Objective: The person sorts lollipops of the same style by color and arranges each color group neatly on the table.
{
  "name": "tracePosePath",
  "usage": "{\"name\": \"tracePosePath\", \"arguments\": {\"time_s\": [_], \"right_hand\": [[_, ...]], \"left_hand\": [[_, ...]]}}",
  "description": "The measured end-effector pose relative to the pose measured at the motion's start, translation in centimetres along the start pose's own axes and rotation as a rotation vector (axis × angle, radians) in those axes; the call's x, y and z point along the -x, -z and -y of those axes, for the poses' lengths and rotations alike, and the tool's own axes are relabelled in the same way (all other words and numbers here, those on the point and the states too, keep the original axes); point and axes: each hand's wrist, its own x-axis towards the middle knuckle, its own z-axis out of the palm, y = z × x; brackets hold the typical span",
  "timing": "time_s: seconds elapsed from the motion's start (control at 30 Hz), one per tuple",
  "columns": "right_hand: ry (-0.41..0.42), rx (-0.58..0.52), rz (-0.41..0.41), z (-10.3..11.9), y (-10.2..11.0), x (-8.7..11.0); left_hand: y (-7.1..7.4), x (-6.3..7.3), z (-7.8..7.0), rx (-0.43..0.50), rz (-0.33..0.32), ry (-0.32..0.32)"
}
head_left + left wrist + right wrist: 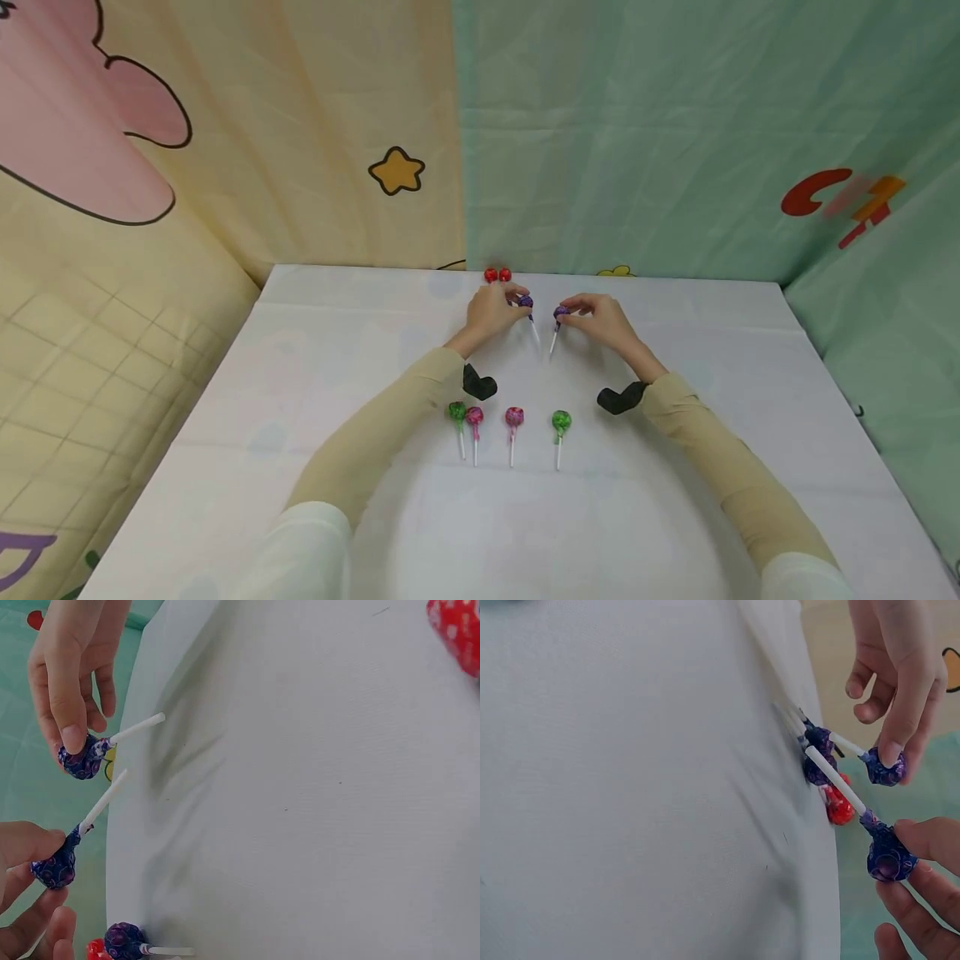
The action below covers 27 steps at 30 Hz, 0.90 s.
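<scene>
Your white-covered desk [570,533] bears a green lollipop [457,411] close beside a pink lollipop [474,416], then, rightward, a second pink lollipop [513,417] and a second green lollipop [561,420]. By its far edge lie two red lollipops [505,275] and at least one purple lollipop [124,941].

Both arms [375,433] stretched forward, left hand [492,310] pinching, right hand [604,322] pinching nearby
</scene>
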Motion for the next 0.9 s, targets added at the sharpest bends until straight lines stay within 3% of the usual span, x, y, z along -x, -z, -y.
{"name": "tracePosePath", "arguments": {"time_s": [0.3, 0.57, 0.9], "right_hand": [[-0.004, -0.006, -0.005, -0.6, 0.0, -1.7], [0.01, -0.017, -0.007, -1.0, -0.5, -2.8], [-0.024, -0.026, -0.013, -1.1, -0.7, -3.9]], "left_hand": [[-0.7, -1.8, -0.1, -0.07, 0.013, 0.027], [-1.7, -2.3, -0.5, -0.058, 0.037, 0.024], [-2.7, -2.7, -0.9, -0.023, 0.011, -0.042]]}}
